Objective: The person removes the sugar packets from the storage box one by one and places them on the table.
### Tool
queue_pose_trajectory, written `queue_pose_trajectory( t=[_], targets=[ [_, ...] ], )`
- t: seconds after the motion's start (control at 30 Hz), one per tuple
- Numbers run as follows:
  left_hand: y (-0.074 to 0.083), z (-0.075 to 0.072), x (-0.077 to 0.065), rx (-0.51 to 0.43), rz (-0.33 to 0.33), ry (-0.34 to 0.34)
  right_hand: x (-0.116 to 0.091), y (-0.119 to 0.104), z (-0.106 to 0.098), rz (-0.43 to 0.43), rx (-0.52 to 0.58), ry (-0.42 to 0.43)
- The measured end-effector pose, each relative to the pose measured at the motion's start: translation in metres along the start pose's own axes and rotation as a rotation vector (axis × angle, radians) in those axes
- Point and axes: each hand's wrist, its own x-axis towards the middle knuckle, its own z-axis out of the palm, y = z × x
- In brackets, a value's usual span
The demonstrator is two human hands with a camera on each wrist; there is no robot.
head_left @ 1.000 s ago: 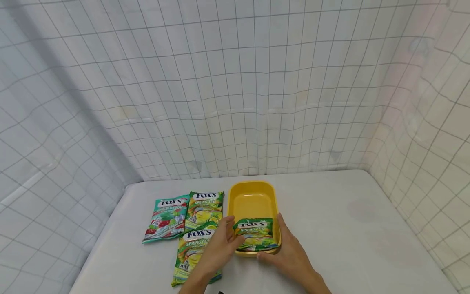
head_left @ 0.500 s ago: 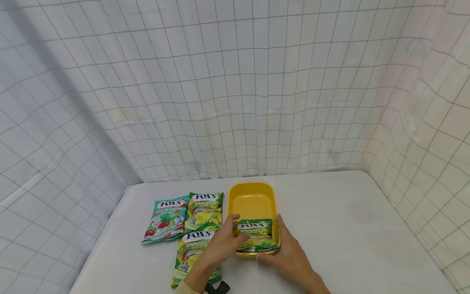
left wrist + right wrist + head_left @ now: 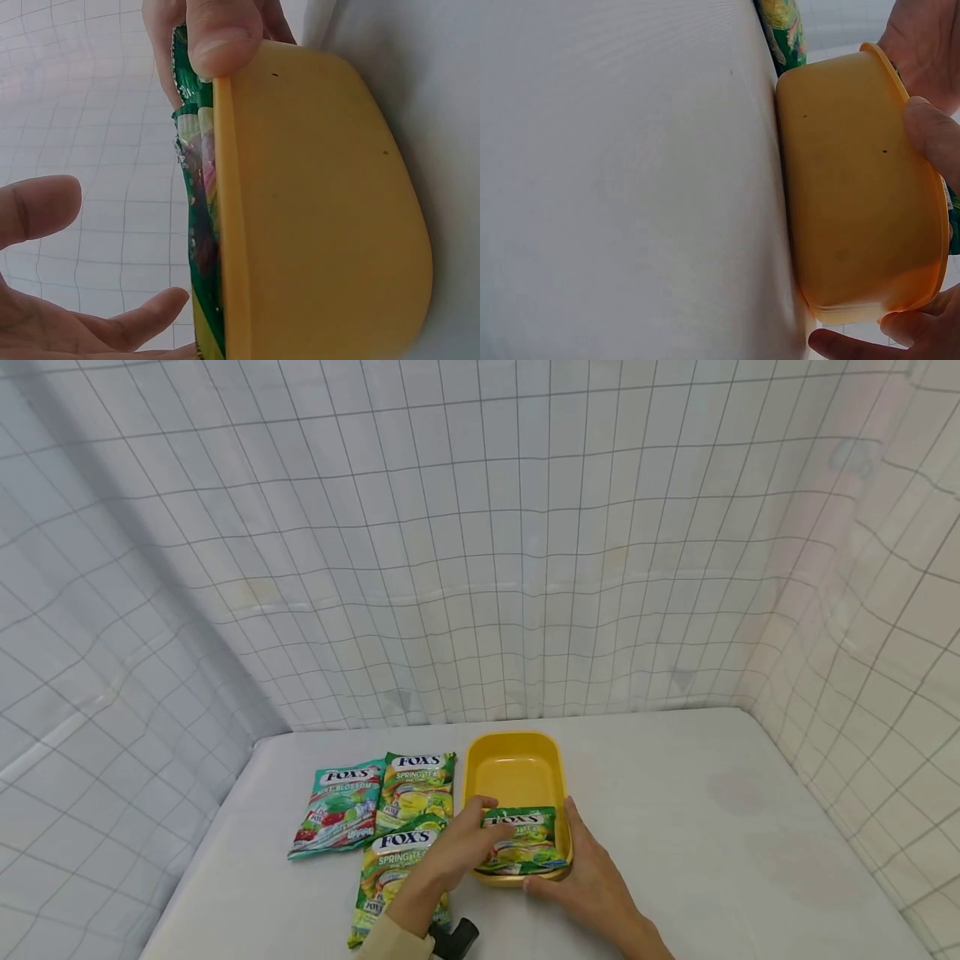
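Note:
In the head view, a yellow plastic tub stands on the white table with a green Fox's Spring Tea candy bag lying in its near end. My right hand grips the tub's near right corner. Its thumb presses on the front rim, while the other fingers lie along the right side. My left hand reaches over the left rim, fingertips at the bag's left edge. In the left wrist view, the fingers of that left hand are spread beside the bag's top. The bag bulges slightly above the rim.
Left of the tub lie two more Spring Tea bags, an upper bag and a lower bag partly under my left forearm. A teal mint candy bag overlaps them. A white gridded curtain hangs behind the table.
My left hand has shifted slightly right and farther over the bag in the tub. The right hand and the tub stay in place.

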Motion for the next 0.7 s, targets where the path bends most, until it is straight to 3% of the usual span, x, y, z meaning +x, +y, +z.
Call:
queue_pose_trajectory(
  t=[0.53, 0.7],
  targets=[
    [0.003, 0.004, 0.009, 0.004, -0.030, 0.008, 0.001, 0.002, 0.001, 0.008, 0.005, -0.006],
    [0.002, 0.006, 0.013, -0.035, -0.037, 0.065, 0.001, 0.002, 0.000, 0.000, 0.004, 0.000]
  ],
)
